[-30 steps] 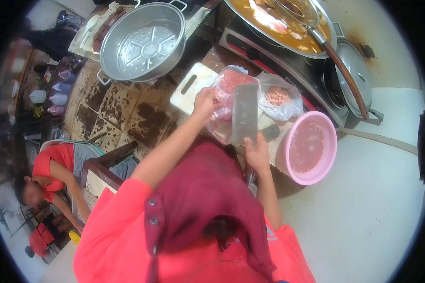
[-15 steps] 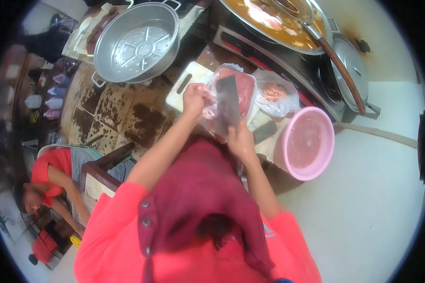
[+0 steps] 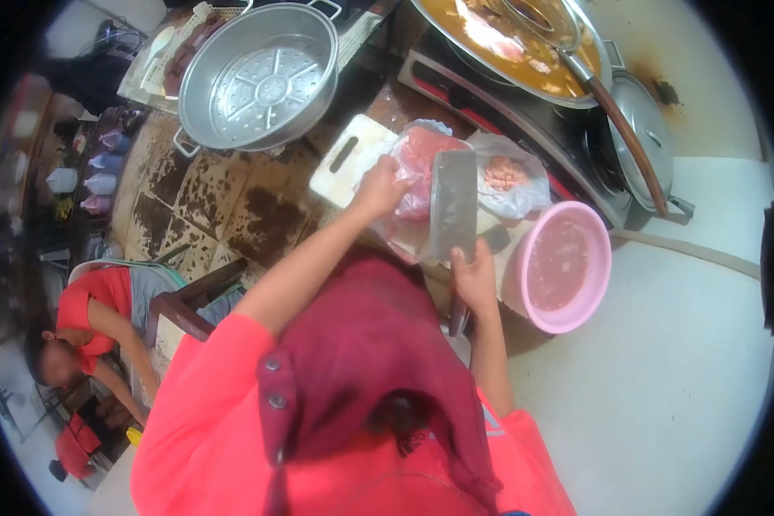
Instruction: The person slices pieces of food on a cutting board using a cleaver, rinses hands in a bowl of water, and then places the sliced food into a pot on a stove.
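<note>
My right hand (image 3: 476, 279) grips the handle of a cleaver (image 3: 454, 202). Its broad grey blade points away from me and covers part of the board. Just left of the blade lies a large slab of raw meat (image 3: 426, 155) on clear plastic. My left hand (image 3: 382, 186) has its fingers closed at the near-left edge of this plastic bag (image 3: 411, 232); its fingertips are partly hidden. A white cutting board (image 3: 328, 182) with a slotted handle lies beyond the left hand. Right of the blade, a plastic bag (image 3: 531, 193) holds small pink pieces (image 3: 504, 172).
A pink tub (image 3: 605, 258) of cloudy reddish liquid stands at right. Beyond are a large pan of orange broth (image 3: 482, 52) with a wooden-handled strainer (image 3: 623, 125), and a lidded pot (image 3: 645, 133). A perforated steamer pot (image 3: 311, 120) stands at far left. A person in red (image 3: 103, 314) bends at left.
The cleaver has moved right and nearer to me, off the meat slab. My left hand has shifted right and away from me, to the slab's edge; the pink piece seen in it earlier no longer shows.
</note>
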Demonstrator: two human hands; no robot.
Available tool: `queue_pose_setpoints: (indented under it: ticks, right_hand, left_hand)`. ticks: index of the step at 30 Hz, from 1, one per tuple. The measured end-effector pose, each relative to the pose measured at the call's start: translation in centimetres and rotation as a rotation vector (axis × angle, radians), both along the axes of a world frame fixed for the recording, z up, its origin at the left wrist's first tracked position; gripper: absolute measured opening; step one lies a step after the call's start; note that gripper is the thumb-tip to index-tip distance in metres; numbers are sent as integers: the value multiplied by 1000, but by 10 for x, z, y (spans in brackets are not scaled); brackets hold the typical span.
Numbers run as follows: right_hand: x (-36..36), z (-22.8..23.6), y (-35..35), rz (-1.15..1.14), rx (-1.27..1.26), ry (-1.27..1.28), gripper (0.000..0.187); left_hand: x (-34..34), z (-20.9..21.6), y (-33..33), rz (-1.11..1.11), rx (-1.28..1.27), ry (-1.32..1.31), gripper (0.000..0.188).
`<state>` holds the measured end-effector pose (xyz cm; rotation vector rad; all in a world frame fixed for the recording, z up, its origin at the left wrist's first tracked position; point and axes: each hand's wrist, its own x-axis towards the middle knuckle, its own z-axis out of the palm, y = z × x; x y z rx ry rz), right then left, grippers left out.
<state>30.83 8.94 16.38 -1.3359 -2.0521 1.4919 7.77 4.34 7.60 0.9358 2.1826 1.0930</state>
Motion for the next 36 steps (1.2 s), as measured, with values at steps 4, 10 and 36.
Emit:
queue_pose_setpoints:
  ticks: [4, 10, 36]
  right_hand:
    - [-5, -1, -4, 54, 29, -116, 23]
    - [-27, 12, -15, 146, 37, -227, 25]
    - [-76, -4, -35, 8, 168, -345, 30]
  left_hand:
    - [-7, 15, 1, -263, -78, 265, 23]
    - [-20, 24, 5, -401, -293, 359, 16]
    - [-42, -12, -7, -135, 79, -627, 14]
